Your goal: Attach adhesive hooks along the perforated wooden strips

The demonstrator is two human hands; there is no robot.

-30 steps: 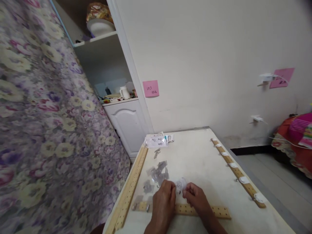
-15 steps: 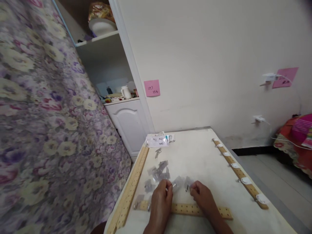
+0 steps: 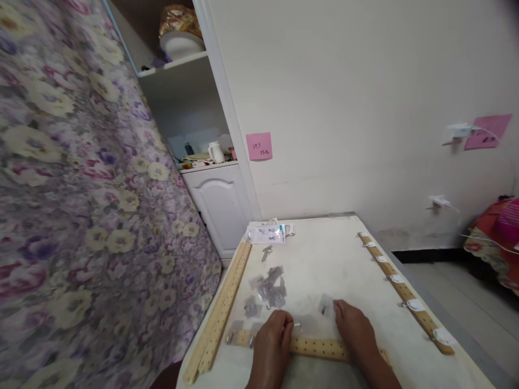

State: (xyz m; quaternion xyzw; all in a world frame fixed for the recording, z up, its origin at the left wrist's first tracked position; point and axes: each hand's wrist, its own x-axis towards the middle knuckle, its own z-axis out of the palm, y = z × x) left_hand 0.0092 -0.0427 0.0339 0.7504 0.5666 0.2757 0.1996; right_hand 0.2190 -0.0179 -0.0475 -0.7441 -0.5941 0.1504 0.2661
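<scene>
My left hand is closed in a pinch above the pale wooden strip with holes. At its fingertips is a clear plastic square with a small metal piece, faint against the tabletop. My right hand pinches the edge of another clear plastic square bearing a small dark hook. Both hands partly cover the near strip, whose left end carries shiny metal pieces. A loose pile of clear plastic squares with metal hooks lies beyond my left hand, with one more clear square beside it.
Two drilled wooden strips lie along the table's left side. On the right, another strip carries several white hooks. Packaging sits at the far left corner, near a small metal piece. A floral curtain hangs left.
My hands have moved apart, the right one going right with its clear square. The left hand and its clear square have come slightly nearer. The whole view has shifted a little.
</scene>
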